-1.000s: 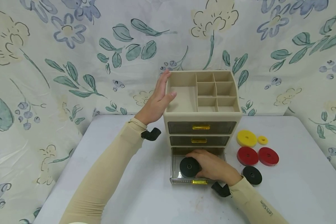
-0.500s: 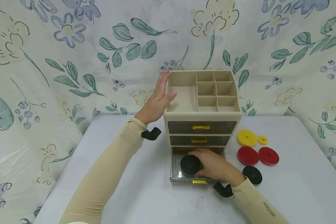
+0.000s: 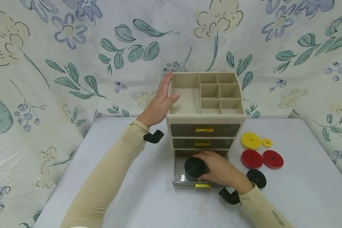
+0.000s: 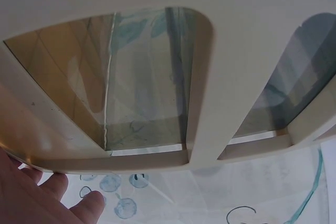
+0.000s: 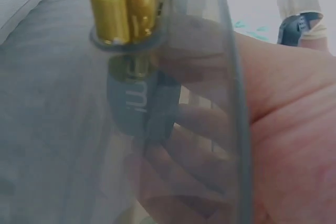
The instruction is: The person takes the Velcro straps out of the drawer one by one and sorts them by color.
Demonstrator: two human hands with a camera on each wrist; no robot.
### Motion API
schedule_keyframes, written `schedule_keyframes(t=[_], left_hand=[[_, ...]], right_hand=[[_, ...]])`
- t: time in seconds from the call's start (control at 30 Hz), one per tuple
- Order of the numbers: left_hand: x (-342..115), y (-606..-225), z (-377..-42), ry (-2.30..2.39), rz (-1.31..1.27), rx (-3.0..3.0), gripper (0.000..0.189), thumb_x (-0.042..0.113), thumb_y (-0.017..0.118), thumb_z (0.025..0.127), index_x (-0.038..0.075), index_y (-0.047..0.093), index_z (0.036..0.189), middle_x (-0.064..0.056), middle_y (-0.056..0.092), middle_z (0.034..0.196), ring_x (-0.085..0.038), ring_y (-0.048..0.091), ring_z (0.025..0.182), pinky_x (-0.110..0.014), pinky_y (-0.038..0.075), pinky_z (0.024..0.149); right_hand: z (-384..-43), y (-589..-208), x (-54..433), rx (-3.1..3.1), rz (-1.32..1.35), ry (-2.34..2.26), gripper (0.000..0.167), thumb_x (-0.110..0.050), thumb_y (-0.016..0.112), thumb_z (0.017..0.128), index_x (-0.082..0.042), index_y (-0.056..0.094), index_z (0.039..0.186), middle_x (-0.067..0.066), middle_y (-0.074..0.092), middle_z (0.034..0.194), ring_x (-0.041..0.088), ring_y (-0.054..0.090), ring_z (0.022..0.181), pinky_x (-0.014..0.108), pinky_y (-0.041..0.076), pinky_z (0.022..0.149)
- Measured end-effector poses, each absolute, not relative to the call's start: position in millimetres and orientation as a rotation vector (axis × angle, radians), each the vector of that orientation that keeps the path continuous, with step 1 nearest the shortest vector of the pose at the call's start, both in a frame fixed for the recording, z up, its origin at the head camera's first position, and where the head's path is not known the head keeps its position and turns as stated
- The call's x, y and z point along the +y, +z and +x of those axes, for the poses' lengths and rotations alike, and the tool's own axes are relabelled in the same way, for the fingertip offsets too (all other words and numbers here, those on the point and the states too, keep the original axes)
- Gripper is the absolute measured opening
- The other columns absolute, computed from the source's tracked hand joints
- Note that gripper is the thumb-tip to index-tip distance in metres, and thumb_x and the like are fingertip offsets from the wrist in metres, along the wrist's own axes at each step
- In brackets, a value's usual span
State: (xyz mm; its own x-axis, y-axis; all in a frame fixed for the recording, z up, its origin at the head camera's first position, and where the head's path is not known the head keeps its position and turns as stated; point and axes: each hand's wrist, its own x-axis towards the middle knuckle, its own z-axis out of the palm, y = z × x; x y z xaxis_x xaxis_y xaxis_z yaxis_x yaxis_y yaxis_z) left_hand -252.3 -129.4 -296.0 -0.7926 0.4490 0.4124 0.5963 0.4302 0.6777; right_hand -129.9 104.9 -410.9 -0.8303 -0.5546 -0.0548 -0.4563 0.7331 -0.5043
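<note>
A cream desktop organizer [image 3: 206, 118] stands with its lowest drawer [image 3: 178, 172] pulled out. My right hand [image 3: 220, 169] reaches into this clear-walled drawer and grips a thick black disc [image 3: 191, 169] with a small centre hole, thumb and fingers on its right side. In the right wrist view, the right hand [image 5: 294, 124] is behind the transparent drawer front with its gold handle [image 5: 126, 14]. My left hand [image 3: 159, 103] rests along the organizer's upper left side, fingers extended and thumb over the top rim; the left wrist view has the fingers [image 4: 55, 186] beside the cream frame.
Right of the organizer lie a large yellow disc [image 3: 250, 141], a small yellow ring [image 3: 267, 142], two red discs [image 3: 251, 159] and another black disc [image 3: 256, 178]. Two upper drawers [image 3: 203, 130] are closed. Flowered cloth [image 3: 125, 63] hangs behind the white table [image 3: 148, 202].
The right hand and the black disc have shifted slightly right and up within the drawer. The left hand and the organizer have stayed in place.
</note>
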Motion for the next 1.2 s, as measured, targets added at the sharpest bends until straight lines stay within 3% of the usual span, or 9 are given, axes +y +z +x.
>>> schedule_keyframes(t=[0.9,1.2], left_hand=[[-129.5,-296.0,-252.1,-1.316,-0.934,-2.502,0.064,0.024,0.039,0.106,0.008,0.008,0.160,-0.008,0.000,0.168,-0.013,-0.002,0.153,-0.045,0.007,0.122],[-128.9,-295.4,-251.4,-1.316,-0.927,-2.507,0.065,0.024,0.039,0.106,0.008,0.008,0.160,-0.008,-0.001,0.168,-0.013,-0.003,0.153,-0.045,0.006,0.122]], right_hand=[[-116.2,-397.6,124.0,2.835,-0.694,-0.735,0.077,-0.027,0.092,0.072,-0.005,0.059,0.137,0.016,0.059,0.136,0.035,0.057,0.120,0.051,0.052,0.096],[-112.1,-390.9,132.6,2.852,-0.682,-0.782,0.076,-0.028,0.092,0.073,-0.006,0.059,0.138,0.013,0.060,0.135,0.030,0.059,0.116,0.047,0.054,0.093]])
